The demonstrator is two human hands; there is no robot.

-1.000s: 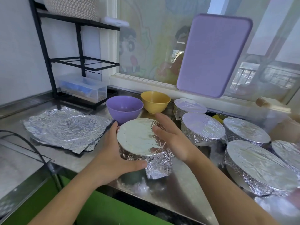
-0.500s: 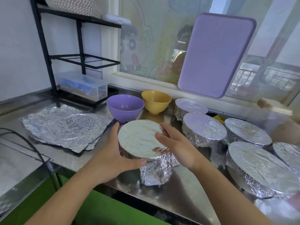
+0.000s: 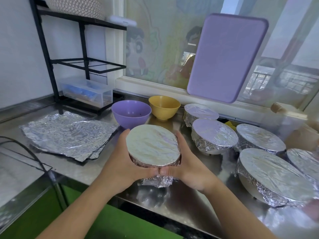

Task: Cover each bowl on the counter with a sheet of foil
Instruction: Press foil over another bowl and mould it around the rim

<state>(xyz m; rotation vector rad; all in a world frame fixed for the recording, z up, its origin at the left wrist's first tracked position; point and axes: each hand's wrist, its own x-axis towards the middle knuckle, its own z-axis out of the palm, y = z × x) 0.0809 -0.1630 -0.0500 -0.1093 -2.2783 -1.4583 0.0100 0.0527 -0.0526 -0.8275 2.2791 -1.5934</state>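
Foil (image 3: 151,145) on the wrapped bowl (image 3: 156,180) is thin, crinkly, tears easily; likely light, so take it by the sides, not the taut top; left hand (image 3: 124,163) and right hand (image 3: 186,164) both cup it, fingers curled round the skirt, near the front of the counter (image 3: 189,209); count: six covered bowls including this one, two bare, purple bowl (image 3: 131,113) and yellow bowl (image 3: 164,106); one foil stack (image 3: 69,133) at left.

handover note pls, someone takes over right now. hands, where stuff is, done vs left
Left hand and right hand: both grip the foil-covered bowl at the counter's front edge, pressing its foil down the sides.
Done: five more covered bowls to the right.
Left: purple bowl and yellow bowl, both uncovered, just behind.
Foil sheets are stacked to the left on the counter.
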